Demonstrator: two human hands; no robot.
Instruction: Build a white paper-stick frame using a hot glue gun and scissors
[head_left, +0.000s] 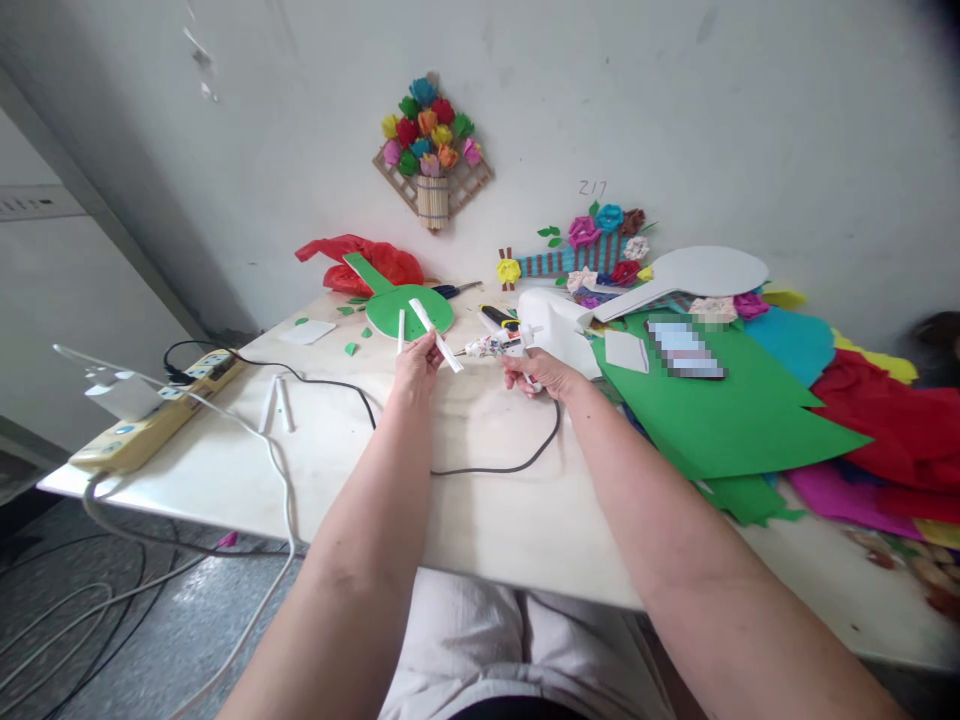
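Observation:
My left hand (pixel 417 364) is closed on two white rolled paper sticks (pixel 435 335) and holds them up above the table. My right hand (pixel 536 371) grips a white hot glue gun (pixel 501 346), its nozzle pointing left toward the lower end of the slanted stick. The gun's black cord (pixel 525 462) loops across the white table (pixel 480 510) between my forearms. Just beyond the sticks lies a green paddle-shaped paper cutout (pixel 409 308).
A yellow power strip (pixel 161 404) with plugs and cables sits at the left edge. Two more white sticks (pixel 276 404) lie near it. Green, red and blue paper sheets (pixel 720 410) pile at the right. Scissors (pixel 454 290), a red bag (pixel 360 262) and paper flowers (pixel 600 245) stand by the wall.

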